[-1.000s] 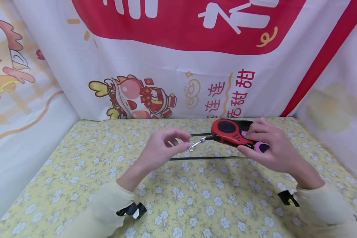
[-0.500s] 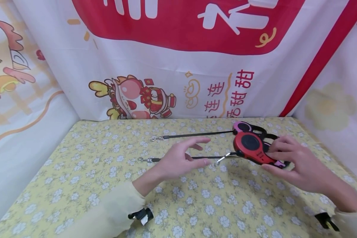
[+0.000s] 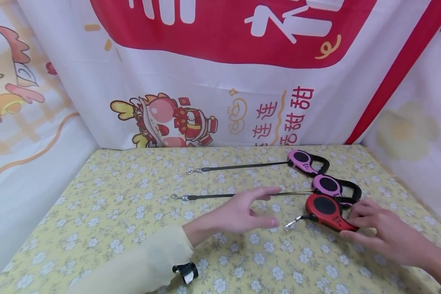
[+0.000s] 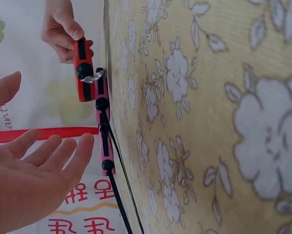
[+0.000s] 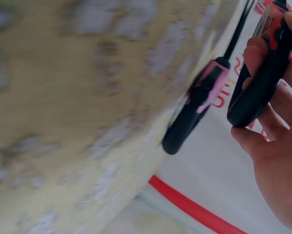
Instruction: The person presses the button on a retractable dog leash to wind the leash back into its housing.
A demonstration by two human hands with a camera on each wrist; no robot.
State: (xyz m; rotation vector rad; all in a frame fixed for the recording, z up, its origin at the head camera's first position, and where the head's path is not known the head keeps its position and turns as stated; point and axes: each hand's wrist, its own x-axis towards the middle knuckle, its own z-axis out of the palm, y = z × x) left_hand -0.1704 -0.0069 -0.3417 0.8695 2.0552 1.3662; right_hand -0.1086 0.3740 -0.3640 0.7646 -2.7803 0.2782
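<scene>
My right hand (image 3: 386,234) holds a red retractable dog leash (image 3: 330,219) by its black-handled end, at the right of the head view. A short strap with a silver clip (image 3: 293,223) sticks out from its left side. In the left wrist view, the red leash (image 4: 82,63) appears raised off the table. My left hand (image 3: 239,212) is left of that clip, fingers extended and apart, holding nothing. Behind the red leash lie two pink retractable leashes, the nearer one (image 3: 317,184) partly covered by it and the farther one (image 3: 295,157) in full view.
From the pink leashes, black cords (image 3: 242,166) run left across the flowered tablecloth (image 3: 114,228) and end in silver clips (image 3: 179,197). A printed white and red curtain (image 3: 206,73) hangs behind the table, with more cloth at both sides.
My right hand has carried the red leash rightward and nearer to me, uncovering the pink leashes behind. The left hand has also shifted right and nearer, away from the red leash's clip.
</scene>
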